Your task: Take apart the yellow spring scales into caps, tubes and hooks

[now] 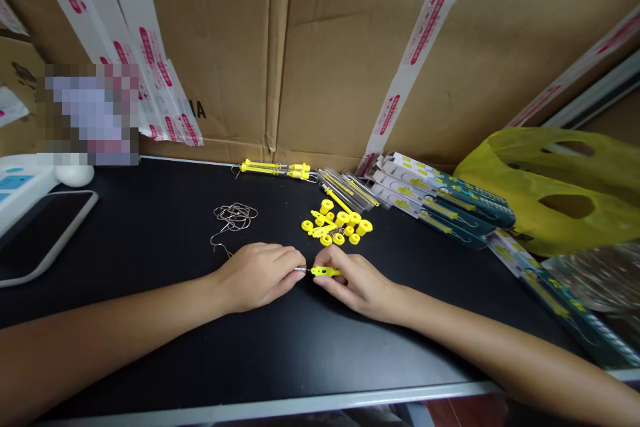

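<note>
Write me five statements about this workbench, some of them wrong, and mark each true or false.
1. The right hand holds a yellow plastic piece. True.
2. The left hand is gripping the phone. False: it pinches a thin metal part, and the phone lies apart, at the left of the picture.
3. The bent wire hooks lie to the left of the loose yellow parts. True.
4. The yellow bag is at the left of the picture. False: it is at the right, near the printed boxes.
5. The two hands are close together. True.
</note>
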Motion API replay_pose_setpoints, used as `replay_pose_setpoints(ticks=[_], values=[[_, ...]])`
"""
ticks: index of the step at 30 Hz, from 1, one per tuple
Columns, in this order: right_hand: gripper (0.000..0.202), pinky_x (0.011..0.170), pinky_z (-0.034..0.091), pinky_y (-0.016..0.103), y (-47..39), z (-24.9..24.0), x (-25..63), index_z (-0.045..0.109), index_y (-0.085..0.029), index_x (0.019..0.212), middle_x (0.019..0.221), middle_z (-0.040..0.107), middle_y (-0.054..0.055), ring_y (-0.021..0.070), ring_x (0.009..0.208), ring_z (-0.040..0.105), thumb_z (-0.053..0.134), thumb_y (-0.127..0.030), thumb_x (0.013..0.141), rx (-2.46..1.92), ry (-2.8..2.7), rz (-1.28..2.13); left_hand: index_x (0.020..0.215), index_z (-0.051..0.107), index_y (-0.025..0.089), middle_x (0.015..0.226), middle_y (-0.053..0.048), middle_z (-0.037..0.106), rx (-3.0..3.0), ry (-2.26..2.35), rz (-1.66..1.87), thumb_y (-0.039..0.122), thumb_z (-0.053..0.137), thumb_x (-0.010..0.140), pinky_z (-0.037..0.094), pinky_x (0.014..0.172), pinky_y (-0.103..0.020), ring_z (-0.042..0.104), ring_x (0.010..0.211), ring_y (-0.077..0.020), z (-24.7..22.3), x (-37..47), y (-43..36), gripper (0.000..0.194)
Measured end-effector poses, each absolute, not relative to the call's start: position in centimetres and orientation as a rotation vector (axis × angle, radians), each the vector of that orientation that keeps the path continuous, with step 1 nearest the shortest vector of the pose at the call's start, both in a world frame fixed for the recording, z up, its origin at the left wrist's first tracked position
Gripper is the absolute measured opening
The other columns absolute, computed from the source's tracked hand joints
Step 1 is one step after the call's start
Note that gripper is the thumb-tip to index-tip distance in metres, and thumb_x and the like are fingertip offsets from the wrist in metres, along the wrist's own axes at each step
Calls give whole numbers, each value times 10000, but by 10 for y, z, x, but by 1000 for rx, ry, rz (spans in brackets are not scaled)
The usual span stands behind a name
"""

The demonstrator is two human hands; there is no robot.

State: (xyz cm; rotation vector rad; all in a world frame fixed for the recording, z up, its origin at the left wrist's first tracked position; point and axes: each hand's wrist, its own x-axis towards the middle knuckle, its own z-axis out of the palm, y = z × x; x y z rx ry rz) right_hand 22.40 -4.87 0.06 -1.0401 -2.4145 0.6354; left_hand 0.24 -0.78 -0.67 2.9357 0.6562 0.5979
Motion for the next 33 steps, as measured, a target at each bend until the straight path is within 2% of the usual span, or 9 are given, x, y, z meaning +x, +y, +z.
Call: replay_pose_setpoints(ticks=[7,33], values=[[214,604,379,225,-47,0,222,491,-189,894,723,539,13,120,618,499,316,-281,975,-1036,-2424,596,872,519,183,775,3,599,2950,629,579,293,284,973,393,651,-257,578,709,-143,-6,2,-8,278],[132,635,409,208,-47,-1,224,501,-179,953,823,590,31,111,684,541,402,-266,956,-990,-2453,596,924,499,188,799,14,588,2947,554,634,266,361,952,413,669,-241,585,723,-131,-7,1,-7,161]])
